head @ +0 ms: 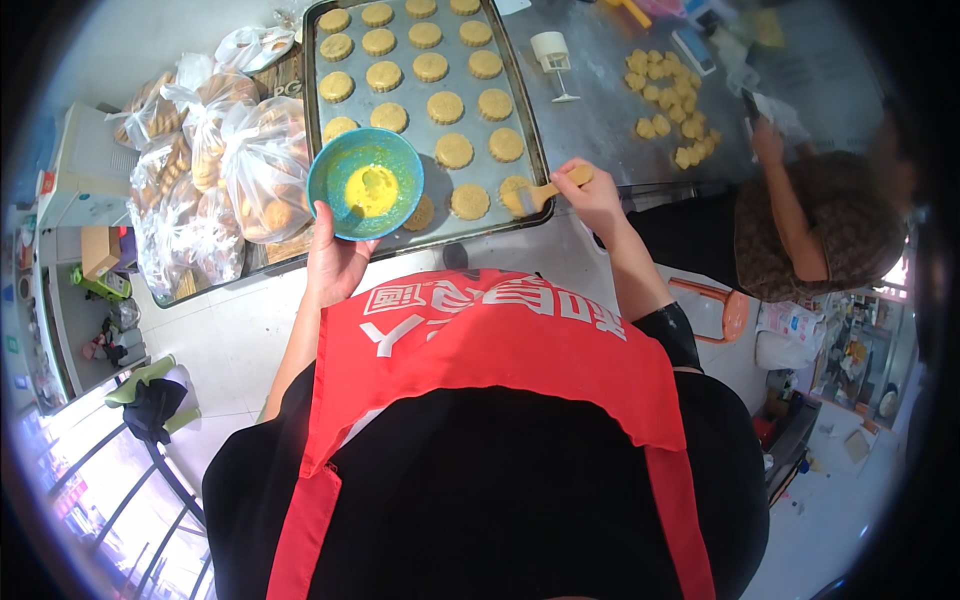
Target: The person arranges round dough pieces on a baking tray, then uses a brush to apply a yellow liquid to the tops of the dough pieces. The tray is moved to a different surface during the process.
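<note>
My left hand [337, 259] holds a turquoise bowl [411, 174] by its lower rim and underside; yellow liquid, which looks like beaten egg, lies in it. The bowl hangs over the lower left part of a dark-rimmed metal baking tray [420, 115]. My right hand [589, 196] grips a pastry brush [553, 189] by its wooden handle. The bristles touch a round fluted pastry [515, 195] at the tray's near right corner. More such pastries, like the one beside it [470, 202], stand in rows on the tray. The bowl hides part of the lower left rows.
Plastic bags of baked goods [262, 172] lie left of the tray. Right of it, a white plunger mould [553, 56] and many small dough pieces [675, 94] sit on the metal table [600, 150]. Another person [817, 225] works at the right, near an orange stool [735, 315].
</note>
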A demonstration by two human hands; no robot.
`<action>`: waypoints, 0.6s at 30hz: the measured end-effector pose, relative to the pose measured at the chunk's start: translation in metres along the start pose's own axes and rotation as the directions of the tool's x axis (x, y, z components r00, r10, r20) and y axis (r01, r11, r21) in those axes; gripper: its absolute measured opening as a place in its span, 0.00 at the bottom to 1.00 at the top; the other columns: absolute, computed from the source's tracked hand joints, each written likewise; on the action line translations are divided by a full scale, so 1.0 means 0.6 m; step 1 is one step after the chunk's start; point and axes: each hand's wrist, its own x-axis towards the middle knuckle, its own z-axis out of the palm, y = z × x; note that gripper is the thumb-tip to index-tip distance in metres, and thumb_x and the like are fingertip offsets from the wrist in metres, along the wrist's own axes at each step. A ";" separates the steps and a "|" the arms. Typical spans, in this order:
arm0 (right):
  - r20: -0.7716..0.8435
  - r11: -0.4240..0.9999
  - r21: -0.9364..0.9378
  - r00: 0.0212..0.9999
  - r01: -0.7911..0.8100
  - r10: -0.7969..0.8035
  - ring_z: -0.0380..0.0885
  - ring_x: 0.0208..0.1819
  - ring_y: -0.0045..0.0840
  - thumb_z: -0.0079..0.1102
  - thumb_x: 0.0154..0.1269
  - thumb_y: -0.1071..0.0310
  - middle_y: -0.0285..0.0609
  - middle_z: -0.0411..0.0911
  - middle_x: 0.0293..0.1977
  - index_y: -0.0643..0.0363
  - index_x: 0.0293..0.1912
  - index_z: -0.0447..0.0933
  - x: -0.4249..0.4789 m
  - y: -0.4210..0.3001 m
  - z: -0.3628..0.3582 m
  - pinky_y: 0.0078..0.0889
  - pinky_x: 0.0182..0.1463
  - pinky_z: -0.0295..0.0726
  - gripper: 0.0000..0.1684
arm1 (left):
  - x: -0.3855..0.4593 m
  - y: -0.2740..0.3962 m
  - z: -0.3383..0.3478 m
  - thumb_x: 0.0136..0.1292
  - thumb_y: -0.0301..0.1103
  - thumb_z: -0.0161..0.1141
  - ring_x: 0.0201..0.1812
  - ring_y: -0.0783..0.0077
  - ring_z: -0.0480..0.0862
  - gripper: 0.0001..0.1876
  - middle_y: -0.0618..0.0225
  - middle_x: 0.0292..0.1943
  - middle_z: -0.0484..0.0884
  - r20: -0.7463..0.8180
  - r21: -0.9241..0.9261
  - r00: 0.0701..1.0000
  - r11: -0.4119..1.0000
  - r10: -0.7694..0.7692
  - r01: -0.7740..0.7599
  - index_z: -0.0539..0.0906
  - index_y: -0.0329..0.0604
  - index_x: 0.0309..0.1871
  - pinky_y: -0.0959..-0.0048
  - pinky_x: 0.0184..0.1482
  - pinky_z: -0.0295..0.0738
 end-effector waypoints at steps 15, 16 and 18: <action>-0.130 0.983 0.157 0.989 0.091 -0.070 0.70 0.24 0.16 0.63 0.59 0.63 0.32 0.75 0.23 0.60 0.32 0.77 0.034 -0.049 0.066 0.21 0.31 0.71 0.10 | -0.044 0.029 -0.010 0.59 0.57 0.56 0.63 0.62 0.69 0.37 0.64 0.63 0.67 -0.022 -0.014 0.997 0.998 0.068 -0.068 0.62 0.45 0.65 0.58 0.62 0.67; 0.019 0.986 0.139 0.995 0.095 -0.098 0.71 0.25 0.17 0.63 0.59 0.64 0.33 0.75 0.23 0.61 0.32 0.77 0.030 -0.057 0.075 0.22 0.32 0.72 0.09 | -0.046 0.031 -0.011 0.59 0.58 0.56 0.63 0.62 0.69 0.37 0.64 0.63 0.67 -0.026 -0.017 0.997 0.997 0.075 -0.075 0.62 0.45 0.66 0.58 0.62 0.67; 0.191 0.984 0.084 0.966 0.159 -0.173 0.71 0.26 0.17 0.63 0.59 0.65 0.33 0.75 0.23 0.61 0.33 0.77 0.025 -0.070 0.097 0.23 0.32 0.72 0.09 | -0.047 0.032 -0.016 0.59 0.59 0.56 0.63 0.60 0.69 0.38 0.62 0.63 0.67 -0.036 -0.005 0.995 0.996 0.093 -0.093 0.61 0.44 0.66 0.57 0.62 0.67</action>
